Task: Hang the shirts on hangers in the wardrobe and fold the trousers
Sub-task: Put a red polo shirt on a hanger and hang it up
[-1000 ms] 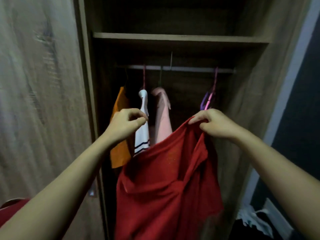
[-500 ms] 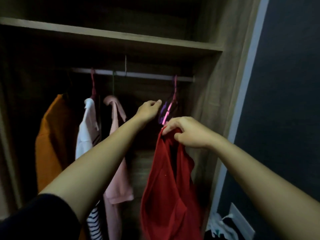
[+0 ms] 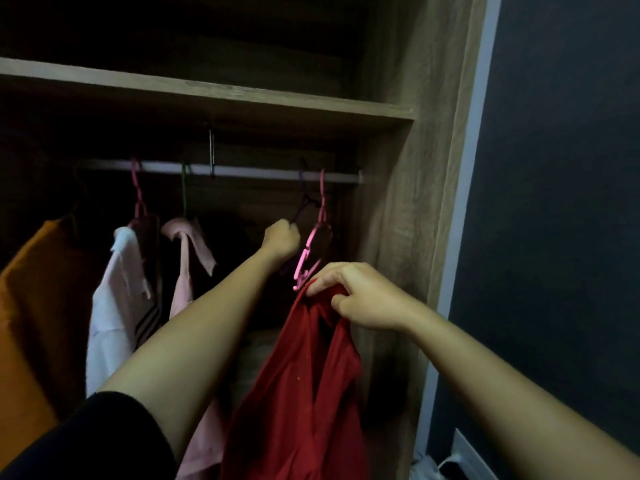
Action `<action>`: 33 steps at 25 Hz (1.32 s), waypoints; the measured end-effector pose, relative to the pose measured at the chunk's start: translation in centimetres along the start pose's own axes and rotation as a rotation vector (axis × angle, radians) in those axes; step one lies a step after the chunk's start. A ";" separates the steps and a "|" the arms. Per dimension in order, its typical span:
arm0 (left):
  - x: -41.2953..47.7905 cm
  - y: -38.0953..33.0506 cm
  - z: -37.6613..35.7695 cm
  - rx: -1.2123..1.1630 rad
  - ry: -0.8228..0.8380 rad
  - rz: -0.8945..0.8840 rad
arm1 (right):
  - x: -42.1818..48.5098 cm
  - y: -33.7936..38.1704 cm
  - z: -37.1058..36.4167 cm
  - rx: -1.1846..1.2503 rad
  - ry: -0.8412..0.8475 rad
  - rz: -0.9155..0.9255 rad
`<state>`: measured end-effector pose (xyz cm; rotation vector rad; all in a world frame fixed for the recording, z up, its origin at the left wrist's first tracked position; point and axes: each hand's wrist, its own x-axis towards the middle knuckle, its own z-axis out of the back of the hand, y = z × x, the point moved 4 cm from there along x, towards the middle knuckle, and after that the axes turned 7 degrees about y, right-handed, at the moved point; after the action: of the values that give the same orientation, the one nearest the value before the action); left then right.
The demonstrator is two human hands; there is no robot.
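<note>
Currently on view: one open wardrobe (image 3: 415, 202) with a wooden shelf (image 3: 242, 98) and, beneath it, a pale rail (image 3: 263, 172). Hung on the rail, left to right: an orange shirt (image 3: 31, 306); a white shirt (image 3: 114, 306) with dark stripes at its hem, on a pink hook; a pink shirt (image 3: 185, 265) on a green hook. At the rail's right end, two bare hangers side by side: a purple hanger (image 3: 304, 204) and a pink hanger (image 3: 313, 251). The left hand (image 3: 281, 239), arm stretched into the wardrobe, is closed in a fist round the lower part of the purple hanger; the dim light hides the detail of the grip. The right hand (image 3: 363, 299) pinches a red shirt (image 3: 311, 375) at its top edge, fingers curled into the cloth, just below the pink hanger's tip. The red shirt hangs limp from that hand, in front of the wardrobe's right side, on no hanger. A dark wall (image 3: 561, 202) stands to the right.
</note>
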<state>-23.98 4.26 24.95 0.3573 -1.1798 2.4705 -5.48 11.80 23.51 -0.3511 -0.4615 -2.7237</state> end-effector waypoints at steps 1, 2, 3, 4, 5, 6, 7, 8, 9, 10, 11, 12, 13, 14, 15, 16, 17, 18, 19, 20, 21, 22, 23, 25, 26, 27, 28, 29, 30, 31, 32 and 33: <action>-0.3 0.3 0.4 0.025 -0.016 -0.009 | 0.0 0.0 -0.2 0.012 -0.007 -0.015; -0.7 0.5 0.8 0.046 -0.024 -0.015 | 0.1 0.0 -0.4 0.021 -0.018 -0.028; -1.4 0.8 1.4 0.063 -0.039 -0.021 | 0.1 0.1 -0.6 0.025 -0.031 -0.036; -2.4 1.1 2.2 0.087 -0.060 -0.021 | 0.1 0.4 -0.8 0.029 -0.045 -0.039; -3.7 1.2 3.2 0.131 -0.089 -0.025 | 0.0 0.9 -1.0 0.029 -0.057 -0.038; -5.4 1.4 4.5 0.192 -0.128 -0.035 | 0.0 1.5 -1.4 0.029 -0.062 -0.035; -7.3 1.7 5.8 0.260 -0.176 -0.057 | 0.0 2.1 -1.8 0.026 -0.062 -0.034; -9.4 2.0 7.2 0.318 -0.226 -0.083 | 0.0 2.6 -2.2 0.017 -0.060 -0.036; -11.6 2.4 8.6 0.363 -0.270 -0.095 | 0.2 3.1 -2.6 0.003 -0.054 -0.040; -13.9 3.2 10.4 0.402 -0.316 -0.096 | 0.3 3.7 -3.2 -0.008 -0.043 -0.044; -16.1 4.1 12.3 0.437 -0.360 -0.089 | 0.5 4.4 -3.7 -0.012 -0.029 -0.051; -18.1 5.4 14.3 0.456 -0.389 -0.077 | 0.7 5.1 -4.3 -0.009 -0.020 -0.059; -20.0 6.8 16.2 0.464 -0.411 -0.071 | 0.9 5.8 -4.8 -0.004 -0.015 -0.075; -21.6 8.2 18.0 0.469 -0.427 -0.076 | 1.1 6.4 -5.2 -0.004 -0.016 -0.095; -23.3 9.7 19.8 0.473 -0.442 -0.092 | 1.2 7.0 -5.6 -0.013 -0.017 -0.116; -25.0 11.1 21.2 0.476 -0.446 -0.123 | 1.3 7.3 -5.8 -0.026 -0.019 -0.136; -26.5 12.5 22.3 0.476 -0.434 -0.158 | 1.3 7.4 -5.9 -0.040 -0.020 -0.155; -28.4 14.0 23.5 0.472 -0.418 -0.186 | 1.4 7.8 -6.0 -0.039 -0.019 -0.174; -30.2 15.4 24.7 0.445 -0.398 -0.200 | 1.4 8.0 -6.1 -0.030 -0.021 -0.199; -32.0 16.8 25.7 0.402 -0.379 -0.203 | 1.3 8.2 -6.2 -0.023 -0.021 -0.224; -33.7 18.0 26.6 0.366 -0.365 -0.210 | 1.3 8.4 -6.3 -0.023 -0.012 -0.247; -35.2 19.1 27.4 0.343 -0.354 -0.227 | 1.2 8.6 -6.5 -0.032 0.002 -0.261; -36.5 20.1 28.0 0.331 -0.337 -0.243 | 1.0 8.8 -6.8 -0.042 0.019 -0.268; -38.1 21.0 28.3 0.340 -0.285 -0.280 | 0.7 9.3 -7.3 -0.047 0.037 -0.271; -38.7 21.2 28.3 0.352 -0.261 -0.299 | 0.5 9.8 -7.7 -0.051 0.044 -0.269; -39.0 21.1 28.1 0.353 -0.239 -0.321 | 0.4 10.5 -8.2 -0.062 0.057 -0.261; -39.3 20.9 27.7 0.341 -0.222 -0.346 | 0.3 11.5 -8.6 -0.089 0.078 -0.239; -39.4 20.7 27.1 0.326 -0.202 -0.379 | 0.3 12.7 -9.0 -0.134 0.102 -0.201; -39.5 20.5 26.4 0.319 -0.176 -0.413 | 0.2 14.3 -9.4 -0.185 0.119 -0.144; -39.7 20.3 25.5 0.315 -0.148 -0.436 | 0.1 16.1 -9.7 -0.224 0.124 -0.081; -39.7 20.2 24.4 0.310 -0.134 -0.454 | -0.1 18.0 -9.8 -0.248 0.113 -0.020; -39.7 20.1 23.5 0.294 -0.136 -0.460 | -0.4 20.0 -9.7 -0.259 0.085 0.039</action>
<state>4.29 -34.76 10.40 0.7927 -0.6772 2.2271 0.73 -9.25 19.86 -0.3048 -0.0772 -2.7509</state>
